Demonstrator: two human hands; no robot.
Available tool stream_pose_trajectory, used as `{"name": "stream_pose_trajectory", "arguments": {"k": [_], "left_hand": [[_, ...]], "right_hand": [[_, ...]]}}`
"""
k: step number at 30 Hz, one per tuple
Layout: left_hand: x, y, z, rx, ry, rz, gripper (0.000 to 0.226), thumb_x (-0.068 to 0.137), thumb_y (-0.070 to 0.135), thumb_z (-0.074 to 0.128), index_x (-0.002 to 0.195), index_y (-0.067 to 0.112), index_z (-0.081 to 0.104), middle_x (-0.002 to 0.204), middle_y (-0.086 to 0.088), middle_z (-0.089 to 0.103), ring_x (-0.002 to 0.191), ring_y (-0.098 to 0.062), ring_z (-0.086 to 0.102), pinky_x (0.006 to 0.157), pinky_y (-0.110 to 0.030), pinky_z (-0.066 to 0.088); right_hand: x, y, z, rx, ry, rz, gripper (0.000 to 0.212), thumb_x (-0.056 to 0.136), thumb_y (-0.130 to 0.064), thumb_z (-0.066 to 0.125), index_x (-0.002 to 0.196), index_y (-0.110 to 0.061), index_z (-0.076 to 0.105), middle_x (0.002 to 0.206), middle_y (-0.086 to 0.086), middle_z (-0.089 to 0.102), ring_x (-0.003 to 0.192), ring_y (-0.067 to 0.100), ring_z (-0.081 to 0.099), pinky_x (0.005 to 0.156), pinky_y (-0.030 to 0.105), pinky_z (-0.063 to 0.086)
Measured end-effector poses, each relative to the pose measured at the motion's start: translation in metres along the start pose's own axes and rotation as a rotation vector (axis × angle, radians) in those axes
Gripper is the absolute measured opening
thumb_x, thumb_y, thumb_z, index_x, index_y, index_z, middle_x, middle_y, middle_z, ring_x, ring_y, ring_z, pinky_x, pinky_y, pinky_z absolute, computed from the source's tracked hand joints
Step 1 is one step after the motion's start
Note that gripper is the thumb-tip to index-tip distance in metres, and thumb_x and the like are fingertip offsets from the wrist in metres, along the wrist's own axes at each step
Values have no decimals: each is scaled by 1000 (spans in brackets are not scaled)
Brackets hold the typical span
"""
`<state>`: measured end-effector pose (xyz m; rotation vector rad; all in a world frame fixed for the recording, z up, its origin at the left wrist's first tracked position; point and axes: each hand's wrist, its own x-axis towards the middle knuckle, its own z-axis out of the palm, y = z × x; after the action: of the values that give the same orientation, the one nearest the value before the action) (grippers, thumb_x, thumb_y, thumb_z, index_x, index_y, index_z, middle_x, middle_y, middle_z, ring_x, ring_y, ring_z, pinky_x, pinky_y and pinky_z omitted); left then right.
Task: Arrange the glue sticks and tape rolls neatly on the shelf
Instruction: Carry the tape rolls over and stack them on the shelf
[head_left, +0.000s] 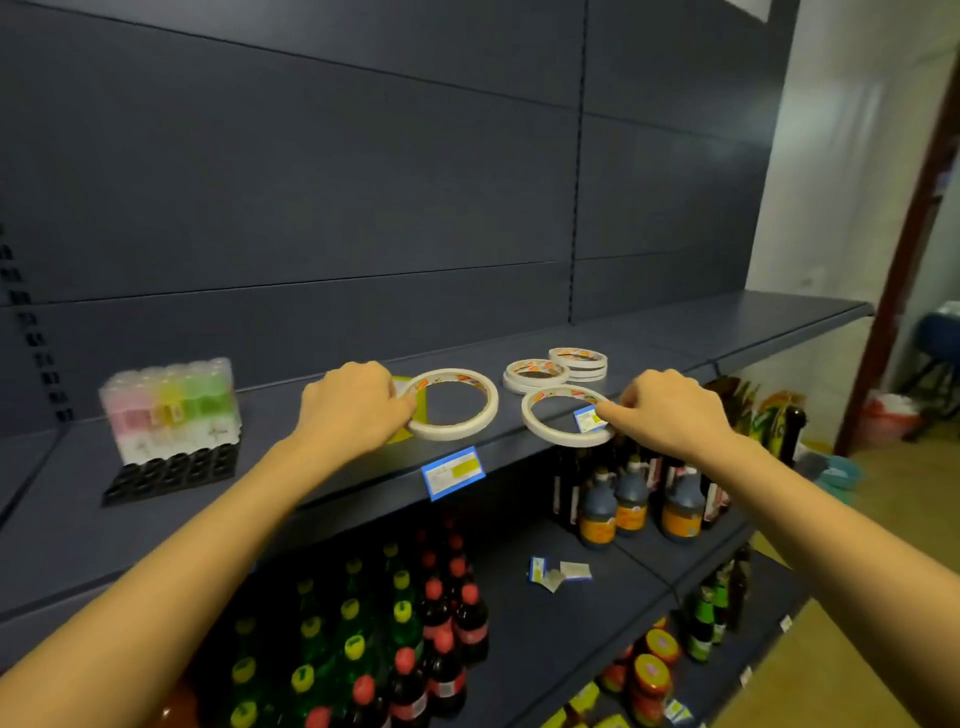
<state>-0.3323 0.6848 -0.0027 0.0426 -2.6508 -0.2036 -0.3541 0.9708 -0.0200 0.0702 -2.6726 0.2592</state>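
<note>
1. Two loose tape rolls lie flat near the shelf's (270, 415) front edge, holes facing up. My hands have one each.
2. My left hand (358, 410) curls over the left roll (452, 431) and pinches its near-left rim.
3. My right hand (670, 410) pinches the right roll (532, 418) at its right rim, by a small blue label. This roll sits right at the shelf lip.
4. Two stacks of rolls (535, 375) stand just behind, between my hands but nearer the right one. I judge the next move goes backward, away from me.
5. The rolls are thin, wide white rings, light and probably easy to slide.
6. The glue sticks (171, 410) stand well to my left, upright in a black tray, wrapped in clear film.
</note>
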Motion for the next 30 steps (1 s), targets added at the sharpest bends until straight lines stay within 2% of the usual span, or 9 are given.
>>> {"name": "stream_pose_trajectory", "arguments": {"k": [3, 6, 9, 13, 15, 19, 21, 26, 30], "left_hand": [[34, 28, 21, 11, 5, 35, 36, 88, 40, 51, 75, 13, 70, 55, 2, 47, 54, -17, 44, 50, -25, 28], [70, 56, 46, 17, -24, 50, 32, 87, 38, 52, 75, 13, 68, 58, 1, 50, 65, -24, 53, 59, -27, 36], [107, 77, 70, 23, -83, 37, 31, 87, 38, 51, 79, 12, 67, 69, -3, 56, 70, -26, 53, 63, -28, 37], [144, 91, 100, 62, -132, 23, 36, 87, 38, 50, 59, 16, 50, 59, 1, 48, 60, -19, 48, 56, -26, 35], [158, 97, 110, 72, -149, 12, 39, 88, 39, 49, 56, 19, 44, 57, 2, 46, 57, -16, 47, 57, -26, 38], [170, 107, 121, 103, -186, -25, 42, 89, 41, 50, 55, 18, 40, 70, -3, 53, 81, -27, 62, 65, -30, 41], [172, 110, 126, 125, -199, -43, 41, 87, 40, 51, 55, 17, 38, 75, -8, 57, 83, -28, 61, 65, -30, 39], [173, 113, 129, 202, -266, -73, 45, 89, 49, 46, 60, 15, 48, 71, -3, 55, 76, -26, 61, 67, -31, 45], [163, 113, 116, 305, -140, -113, 46, 90, 55, 40, 72, 15, 56, 78, -4, 62, 73, -23, 58, 66, -29, 42]], "right_hand": [[15, 30, 6, -6, 10, 32, 55, 82, -55, 54, 46, -13, 49, 48, 1, 45, 49, 18, 44, 45, 22, 30], [38, 56, 9, -25, 13, 34, 53, 83, -56, 52, 49, -16, 55, 51, -1, 49, 54, 20, 49, 45, 23, 32], [70, 77, 12, -34, 2, 33, 53, 85, -55, 51, 48, -16, 53, 50, -2, 49, 53, 19, 49, 46, 22, 31], [112, 100, 23, -64, 8, 22, 47, 85, -52, 52, 59, -14, 63, 52, -2, 50, 57, 20, 52, 49, 23, 33], [131, 109, 33, -64, 0, 23, 46, 85, -52, 52, 66, -13, 68, 54, -2, 51, 58, 21, 52, 49, 24, 32], [165, 120, 53, -32, -24, 5, 45, 85, -50, 51, 63, -13, 66, 53, -1, 49, 52, 17, 45, 47, 22, 29], [181, 123, 63, -2, -26, -15, 47, 86, -50, 51, 58, -14, 61, 51, -1, 47, 50, 16, 43, 47, 22, 28], [221, 116, 86, 51, -77, -104, 46, 86, -53, 51, 61, -16, 60, 54, -2, 48, 54, 18, 47, 47, 21, 28], [248, 107, 99, 1, -169, -215, 45, 88, -55, 48, 78, -15, 66, 73, 2, 55, 72, 23, 52, 61, 27, 38]]}}
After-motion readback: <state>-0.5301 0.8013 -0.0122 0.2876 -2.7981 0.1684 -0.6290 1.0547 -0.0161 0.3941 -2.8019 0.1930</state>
